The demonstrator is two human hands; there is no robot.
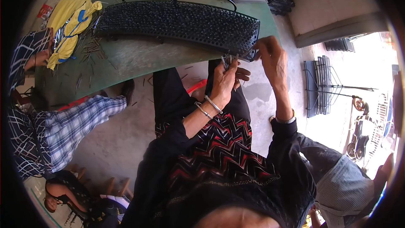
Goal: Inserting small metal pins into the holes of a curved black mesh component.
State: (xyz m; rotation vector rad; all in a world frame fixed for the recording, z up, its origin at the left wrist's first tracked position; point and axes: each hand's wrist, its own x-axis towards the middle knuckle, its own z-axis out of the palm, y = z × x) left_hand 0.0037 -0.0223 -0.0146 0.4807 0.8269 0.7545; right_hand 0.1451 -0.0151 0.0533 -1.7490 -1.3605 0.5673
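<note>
Left hand (223, 84) holds strips (226, 62), seemingly

This looks like an assembly workshop: a green worktable (126, 53) bears a black perforated metal rack (177, 21) and scattered thin strips (93, 49), with stacked wire racks (324, 87) beyond the concrete floor (135, 133).

Perf. mtl rack (177, 21), glossy fin.
</note>
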